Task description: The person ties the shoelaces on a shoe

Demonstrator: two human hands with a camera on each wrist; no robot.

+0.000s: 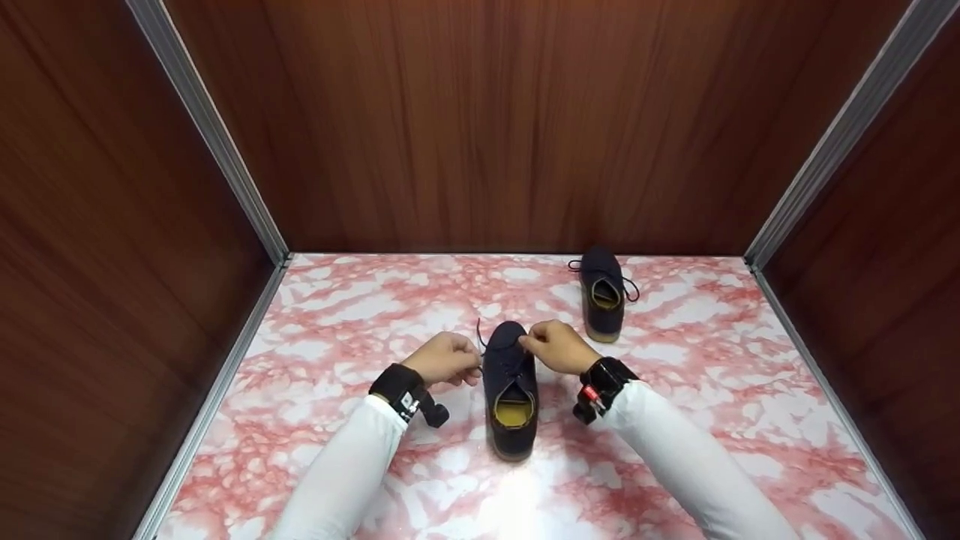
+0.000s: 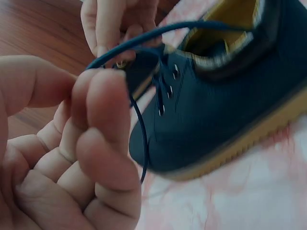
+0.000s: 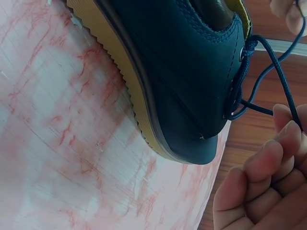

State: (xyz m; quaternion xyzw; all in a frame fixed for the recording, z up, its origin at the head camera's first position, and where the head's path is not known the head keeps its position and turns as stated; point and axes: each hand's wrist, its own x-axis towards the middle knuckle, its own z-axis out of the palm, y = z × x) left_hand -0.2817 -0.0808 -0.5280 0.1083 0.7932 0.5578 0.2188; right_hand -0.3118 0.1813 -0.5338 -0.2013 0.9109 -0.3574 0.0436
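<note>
A dark navy lace-up shoe (image 1: 496,382) stands on its sole between my hands, toe pointing away, its mustard lining visible. Left of it, my left hand (image 1: 444,358) pinches one end of the blue shoelace (image 2: 192,24) between thumb and index finger, the other fingers curled loosely. On the other side, above the toe, my right hand (image 1: 559,346) pinches another stretch of the lace (image 3: 279,67) between thumb and fingertip. The lace is raised off the shoe and loops near the metal eyelets (image 2: 170,91). How the strands cross is partly hidden by the fingers.
A matching navy shoe (image 1: 600,259) stands farther back on the right, its laces trailing to both sides. Brown wood-grain panels (image 1: 480,127) with grey metal corner strips (image 1: 225,142) enclose the red-and-white marbled surface (image 1: 337,315) at the back and sides.
</note>
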